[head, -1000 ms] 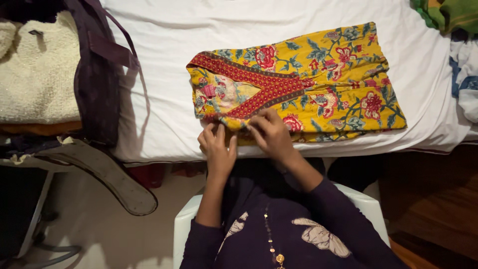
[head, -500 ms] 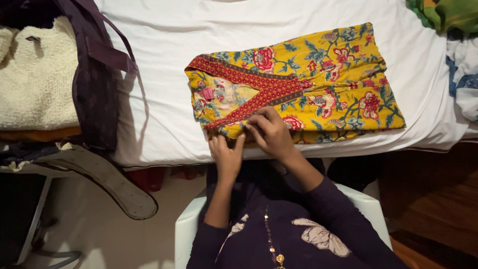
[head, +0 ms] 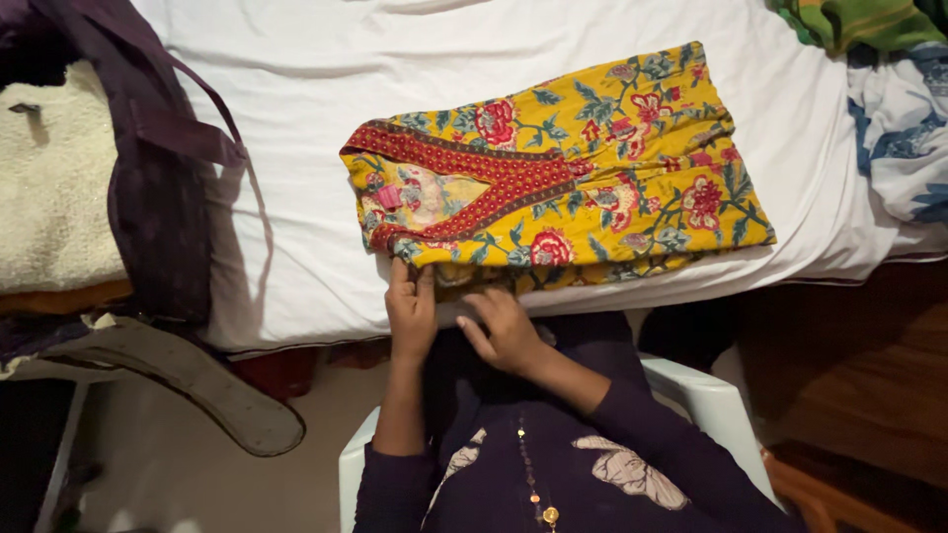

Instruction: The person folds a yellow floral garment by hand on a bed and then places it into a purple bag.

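Both hands have slid off the folded yellow floral garment (head: 583, 178) to the bed's (head: 296, 247) near edge — left hand (head: 410, 311) flat and open, right hand (head: 502, 331) loosely open — so the fold looks settled.

My left hand (head: 410, 314) and right hand (head: 502, 331) sit at the bed's (head: 296, 118) near edge, touching the folded yellow garment (head: 592, 178). Left of the garment the sheet lies bare up to the dark bag (head: 148, 188) at the left edge. Beyond the garment, bare sheet runs to the far edge. On the right, blue-and-white cloth (head: 904, 138) and green cloth (head: 859, 20) crowd the far right corner.
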